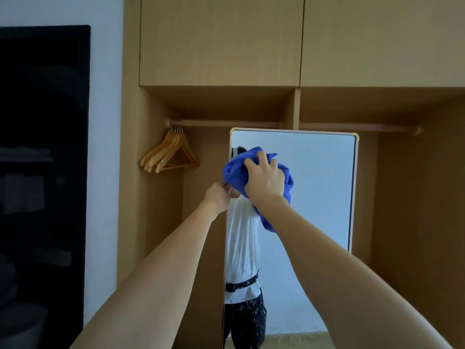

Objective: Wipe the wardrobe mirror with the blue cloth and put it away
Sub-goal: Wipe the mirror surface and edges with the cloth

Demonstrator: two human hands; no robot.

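The tall wardrobe mirror [317,187] stands in the open wooden wardrobe, framed in pale wood with gold corners. My right hand [264,177] grips a bunched blue cloth [235,172] and presses it against the upper left part of the glass. A tail of the cloth hangs down below my wrist. My left hand [219,195] holds the mirror's left edge at about the same height, its fingers curled round the frame. The glass reflects a person in a white shirt and dark trousers.
Several wooden hangers [171,154] hang from the rail [226,122] at the left of the wardrobe. Closed upper cabinet doors [221,41] sit above. A dark panel [42,172] covers the white wall at far left. The right wardrobe bay [415,197] is open.
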